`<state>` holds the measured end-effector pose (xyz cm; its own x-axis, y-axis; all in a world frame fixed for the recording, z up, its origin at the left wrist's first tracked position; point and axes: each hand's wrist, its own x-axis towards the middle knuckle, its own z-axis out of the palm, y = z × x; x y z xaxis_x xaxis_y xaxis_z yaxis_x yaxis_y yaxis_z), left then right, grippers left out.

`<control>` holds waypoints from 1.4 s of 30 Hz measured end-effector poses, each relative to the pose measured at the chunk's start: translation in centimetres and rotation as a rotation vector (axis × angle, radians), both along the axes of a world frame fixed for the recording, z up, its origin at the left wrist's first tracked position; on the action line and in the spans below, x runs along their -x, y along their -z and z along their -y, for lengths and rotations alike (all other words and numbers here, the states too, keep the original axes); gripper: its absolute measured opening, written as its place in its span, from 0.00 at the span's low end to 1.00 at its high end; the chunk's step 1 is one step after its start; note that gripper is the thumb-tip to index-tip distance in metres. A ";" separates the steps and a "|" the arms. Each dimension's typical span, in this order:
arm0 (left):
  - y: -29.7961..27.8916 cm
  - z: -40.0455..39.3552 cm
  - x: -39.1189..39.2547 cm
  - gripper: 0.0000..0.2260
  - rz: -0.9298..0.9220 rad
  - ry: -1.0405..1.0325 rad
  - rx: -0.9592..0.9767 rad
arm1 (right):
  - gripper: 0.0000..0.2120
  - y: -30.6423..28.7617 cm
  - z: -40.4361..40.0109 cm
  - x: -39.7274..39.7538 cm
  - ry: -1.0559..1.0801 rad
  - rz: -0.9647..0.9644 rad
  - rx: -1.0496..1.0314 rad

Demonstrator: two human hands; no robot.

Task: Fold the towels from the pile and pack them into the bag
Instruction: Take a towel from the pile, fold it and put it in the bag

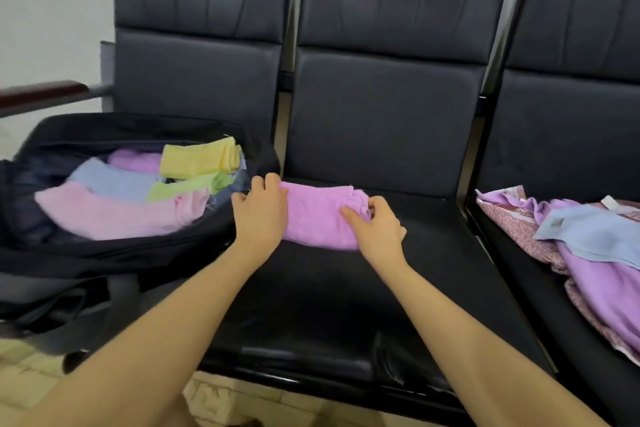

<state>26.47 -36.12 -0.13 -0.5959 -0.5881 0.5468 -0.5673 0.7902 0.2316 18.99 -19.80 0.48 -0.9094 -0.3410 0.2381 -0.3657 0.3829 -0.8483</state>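
Purple folded terry towel (318, 215) is gripped at both ends by left hand (260, 210) and right hand (375, 227) on black seat (433, 253), right of open black bag (114, 253).

The scene is viewed from head height, close in, angled forward and down onto the bench (398, 288).
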 end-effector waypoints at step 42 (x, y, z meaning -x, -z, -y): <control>3.8 27.5 -3.7 0.23 0.483 0.118 -0.319 | 0.27 1.4 29.2 1.1 -0.548 -0.569 -0.942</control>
